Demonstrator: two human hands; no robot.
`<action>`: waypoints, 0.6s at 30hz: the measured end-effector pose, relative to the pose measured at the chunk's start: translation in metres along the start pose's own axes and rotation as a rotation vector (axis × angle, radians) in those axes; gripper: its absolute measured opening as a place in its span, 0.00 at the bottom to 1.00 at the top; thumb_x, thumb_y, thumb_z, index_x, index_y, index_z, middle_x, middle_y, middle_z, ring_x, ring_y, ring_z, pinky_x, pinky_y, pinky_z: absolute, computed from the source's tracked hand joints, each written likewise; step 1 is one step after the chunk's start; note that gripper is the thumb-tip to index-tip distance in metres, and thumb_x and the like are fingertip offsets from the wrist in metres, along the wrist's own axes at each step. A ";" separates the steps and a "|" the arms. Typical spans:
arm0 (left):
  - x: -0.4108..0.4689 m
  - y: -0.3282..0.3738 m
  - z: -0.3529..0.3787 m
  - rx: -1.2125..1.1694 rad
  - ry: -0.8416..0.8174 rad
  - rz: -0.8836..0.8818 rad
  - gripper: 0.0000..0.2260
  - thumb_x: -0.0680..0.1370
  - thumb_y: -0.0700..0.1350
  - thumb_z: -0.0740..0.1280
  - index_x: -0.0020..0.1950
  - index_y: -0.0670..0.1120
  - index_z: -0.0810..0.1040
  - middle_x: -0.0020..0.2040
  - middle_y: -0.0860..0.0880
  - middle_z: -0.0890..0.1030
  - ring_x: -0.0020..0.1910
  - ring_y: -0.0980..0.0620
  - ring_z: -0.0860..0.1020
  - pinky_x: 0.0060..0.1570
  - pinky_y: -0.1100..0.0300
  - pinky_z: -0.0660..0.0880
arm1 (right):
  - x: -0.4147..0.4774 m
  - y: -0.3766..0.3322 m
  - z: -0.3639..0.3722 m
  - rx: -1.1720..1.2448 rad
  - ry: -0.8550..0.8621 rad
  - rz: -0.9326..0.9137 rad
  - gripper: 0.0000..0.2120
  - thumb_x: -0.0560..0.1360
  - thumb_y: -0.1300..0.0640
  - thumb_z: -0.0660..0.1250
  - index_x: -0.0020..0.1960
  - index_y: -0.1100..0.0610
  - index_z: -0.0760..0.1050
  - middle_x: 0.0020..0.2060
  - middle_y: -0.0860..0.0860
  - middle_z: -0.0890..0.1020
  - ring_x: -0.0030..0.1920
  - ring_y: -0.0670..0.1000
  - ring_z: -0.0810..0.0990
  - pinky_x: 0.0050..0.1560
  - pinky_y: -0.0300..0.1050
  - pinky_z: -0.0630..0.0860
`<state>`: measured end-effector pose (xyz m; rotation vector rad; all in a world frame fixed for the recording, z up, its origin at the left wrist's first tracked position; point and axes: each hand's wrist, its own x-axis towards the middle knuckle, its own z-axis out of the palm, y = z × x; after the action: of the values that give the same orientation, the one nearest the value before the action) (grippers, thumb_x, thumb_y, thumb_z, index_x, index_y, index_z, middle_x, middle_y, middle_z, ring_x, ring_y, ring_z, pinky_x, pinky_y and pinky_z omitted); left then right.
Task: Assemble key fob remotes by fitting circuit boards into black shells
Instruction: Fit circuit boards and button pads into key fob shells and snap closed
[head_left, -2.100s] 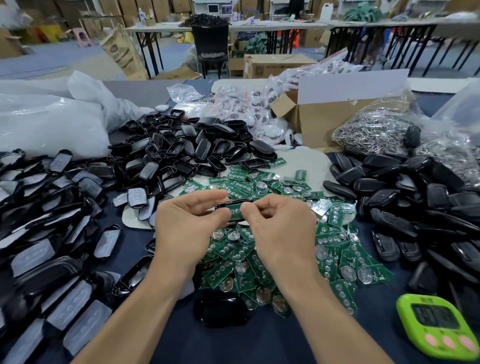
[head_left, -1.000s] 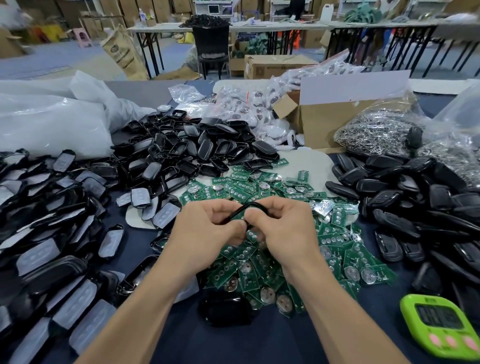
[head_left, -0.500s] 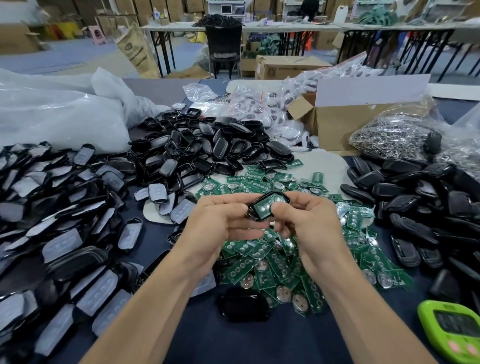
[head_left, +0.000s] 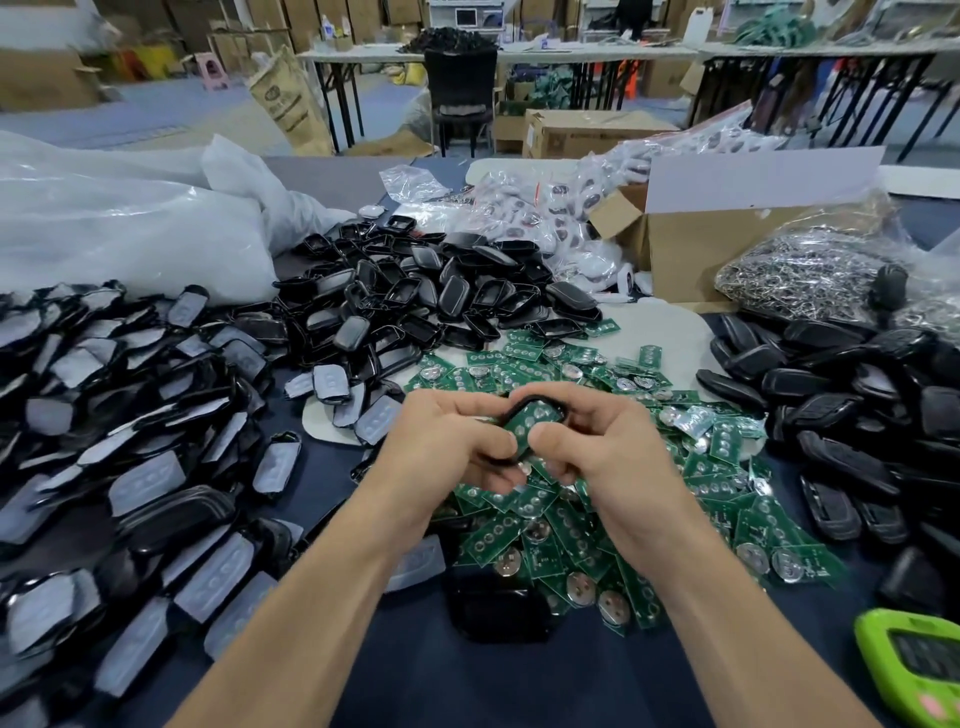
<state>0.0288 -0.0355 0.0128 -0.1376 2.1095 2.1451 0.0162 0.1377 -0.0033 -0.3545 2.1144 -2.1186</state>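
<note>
A black shell (head_left: 524, 408) with a green circuit board (head_left: 535, 420) lying inside it is held above the table's middle. My left hand (head_left: 447, 441) grips its left end, fingers curled under it. My right hand (head_left: 597, 441) grips the right end, with the thumb pressed on the board. Below my hands spreads a heap of loose green circuit boards (head_left: 582, 525) with round coin cells. A dark shell piece (head_left: 498, 608) lies on the cloth in front of that heap.
Piles of black shells lie at the back middle (head_left: 431, 301), right (head_left: 852, 415) and left, the left ones with grey button pads (head_left: 130, 467). A cardboard box (head_left: 727, 249), a bag of metal rings (head_left: 810, 270) and a green timer (head_left: 914, 670) stand to the right.
The shell turned from edge-on to face-up, so the green board in it now shows. My right thumb has come down onto the board. Both hands stay together over the heap.
</note>
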 end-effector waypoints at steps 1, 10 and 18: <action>0.000 -0.002 0.000 0.154 0.002 0.059 0.10 0.75 0.32 0.70 0.46 0.44 0.88 0.35 0.44 0.86 0.32 0.45 0.85 0.34 0.56 0.82 | 0.000 0.000 0.002 -0.106 0.014 -0.027 0.16 0.70 0.61 0.72 0.52 0.45 0.87 0.35 0.49 0.83 0.33 0.56 0.74 0.35 0.44 0.75; 0.009 0.012 -0.039 -0.052 0.774 0.298 0.12 0.76 0.37 0.75 0.39 0.55 0.87 0.34 0.53 0.86 0.33 0.43 0.86 0.32 0.54 0.83 | 0.010 -0.004 0.043 -0.527 0.140 -0.107 0.10 0.81 0.60 0.68 0.54 0.47 0.84 0.36 0.43 0.86 0.21 0.41 0.69 0.23 0.32 0.67; 0.014 0.015 -0.073 -0.491 0.933 0.216 0.07 0.76 0.32 0.73 0.42 0.42 0.83 0.34 0.46 0.84 0.26 0.49 0.82 0.30 0.61 0.80 | 0.087 -0.015 0.114 -1.169 -0.115 0.002 0.20 0.78 0.40 0.69 0.59 0.55 0.81 0.56 0.56 0.80 0.57 0.60 0.79 0.58 0.52 0.78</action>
<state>0.0104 -0.1084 0.0243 -1.2139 1.9046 3.0957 -0.0381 0.0056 0.0175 -0.5257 2.9844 -0.5916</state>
